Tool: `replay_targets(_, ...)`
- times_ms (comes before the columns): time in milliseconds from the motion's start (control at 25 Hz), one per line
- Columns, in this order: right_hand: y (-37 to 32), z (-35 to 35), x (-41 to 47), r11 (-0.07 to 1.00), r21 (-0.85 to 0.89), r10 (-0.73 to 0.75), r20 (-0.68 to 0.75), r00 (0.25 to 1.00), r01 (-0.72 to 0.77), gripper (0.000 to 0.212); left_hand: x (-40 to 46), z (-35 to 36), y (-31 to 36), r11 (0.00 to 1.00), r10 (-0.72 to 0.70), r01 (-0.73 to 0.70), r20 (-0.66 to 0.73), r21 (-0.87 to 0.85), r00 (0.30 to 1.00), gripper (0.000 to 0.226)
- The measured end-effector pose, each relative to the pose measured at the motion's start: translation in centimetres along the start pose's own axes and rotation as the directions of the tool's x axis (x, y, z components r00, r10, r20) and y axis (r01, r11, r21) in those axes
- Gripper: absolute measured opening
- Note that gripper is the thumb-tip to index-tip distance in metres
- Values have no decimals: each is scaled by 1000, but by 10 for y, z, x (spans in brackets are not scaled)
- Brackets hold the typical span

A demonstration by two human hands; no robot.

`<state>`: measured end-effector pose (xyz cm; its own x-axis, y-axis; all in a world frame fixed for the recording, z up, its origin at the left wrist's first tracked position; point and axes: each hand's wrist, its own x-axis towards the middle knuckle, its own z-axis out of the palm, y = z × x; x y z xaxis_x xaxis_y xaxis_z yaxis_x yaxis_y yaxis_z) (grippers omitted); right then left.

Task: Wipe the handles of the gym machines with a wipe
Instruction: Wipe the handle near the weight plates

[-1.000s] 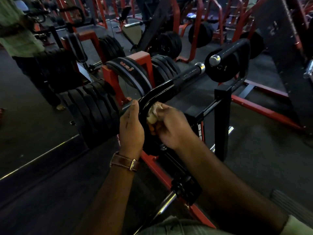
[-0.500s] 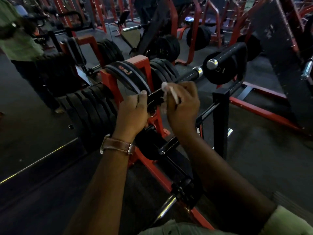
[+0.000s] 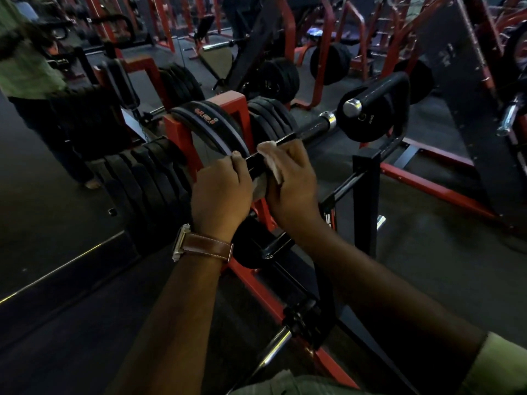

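Wipe (image 3: 271,163) under right hand (image 3: 291,183) fingers, wrapped round handle (image 3: 310,131).

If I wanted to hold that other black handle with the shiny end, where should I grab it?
Probably the straight black grip, just behind its chrome end cap. Come from above and curl your fingers around it: it is a round bar lying nearly level, with open space over it. Past the far bend it drops toward the frame, where a weight plate sits close.
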<state>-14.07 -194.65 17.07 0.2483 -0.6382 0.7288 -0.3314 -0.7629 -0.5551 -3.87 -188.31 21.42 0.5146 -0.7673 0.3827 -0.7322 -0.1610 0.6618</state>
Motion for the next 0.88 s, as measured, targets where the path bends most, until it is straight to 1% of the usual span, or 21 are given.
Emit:
replay_targets(40, 6, -5, 8, 1000, 21, 20, -87, 996, -19, 33, 0, 0, 0, 1000, 25, -25, -5, 18, 1000, 48)
replay_targets(80, 13, -9, 18, 992, 72, 112, -188, 976, -100, 34, 0, -1, -1, 998, 50, -50, -5, 27, 999, 48)
replay_targets(120, 14, -11, 24, 972, 149, 216, -252, 943, -183, 35, -1, -1, -2, 997, 68, -68, -5, 36, 998, 47)
replay_targets(160, 10, -9, 23, 951, 210, 280, -265, 923, -228, 37, -2, -1, -2, 996, 82, -81, -8, 45, 997, 47)
replay_targets(200, 5, -3, 14, 942, 232, 298, -249, 922, -241, 39, -3, -1, -3, 994, 97, -96, -15, 54, 995, 45)
replay_targets(280, -17, 11, -19, 937, 243, 292, -148, 945, -251, 47, -4, 1, -4, 992, 114, -112, -35, 51, 993, 42)
replay_targets(320, -22, 13, -23, 918, 297, 314, -139, 939, -264, 50, -5, 1, -5, 993, 111, -110, -42, 37, 993, 41)
replay_targets(360, -19, 12, -14, 867, 361, 428, -180, 886, -345, 51, -5, 2, -6, 994, 106, -105, -47, 21, 993, 41)
replay_targets(400, -15, 10, 2, 767, 453, 586, -206, 784, -455, 49, -4, 2, -7, 995, 101, -100, -52, 9, 994, 43)
replay_targets(440, -17, 5, 18, 640, 579, 703, -175, 689, -506, 45, -4, 2, -6, 995, 95, -94, -57, 9, 994, 44)
replay_targets(480, -19, 3, 24, 513, 699, 775, -128, 619, -498, 40, -4, 2, -6, 996, 91, -90, -60, 14, 994, 46)
replay_targets(520, -24, 2, 22, 411, 760, 818, -64, 572, -503, 35, -4, 2, -5, 996, 89, -88, -61, 16, 994, 46)
replay_targets(600, -46, -1, 7, 237, 735, 832, 184, 523, -636, 26, -5, 3, -6, 997, 83, -83, -54, 3, 995, 47)
replay_targets(640, -48, -2, 5, 120, 718, 838, 297, 458, -685, 25, -4, 2, -7, 997, 78, -78, -49, -5, 996, 47)
replay_targets(680, -41, -3, 11, -52, 702, 820, 436, 371, -710, 26, -4, 2, -7, 997, 71, -72, -47, -11, 996, 47)
replay_targets(720, -25, -5, 21, -253, 720, 756, 564, 333, -646, 27, -3, 1, -7, 998, 65, -65, -48, -19, 997, 48)
replay_targets(760, -14, -8, 34, -425, 752, 685, 631, 364, -504, 28, -4, 1, -7, 998, 57, -58, -44, -25, 997, 49)
replay_targets(800, -4, -7, 42, -494, 766, 645, 640, 418, -411, 30, -5, 0, -6, 998, 49, -50, -39, -28, 998, 49)
replay_targets(840, -5, -6, 42, -452, 772, 647, 628, 433, -446, 30, -5, 0, -6, 999, 43, -44, -35, -31, 998, 49)
replay_targets(880, -11, -4, 33, -311, 761, 661, 603, 446, -569, 29, -5, 0, -7, 999, 40, -41, -29, -33, 999, 49)
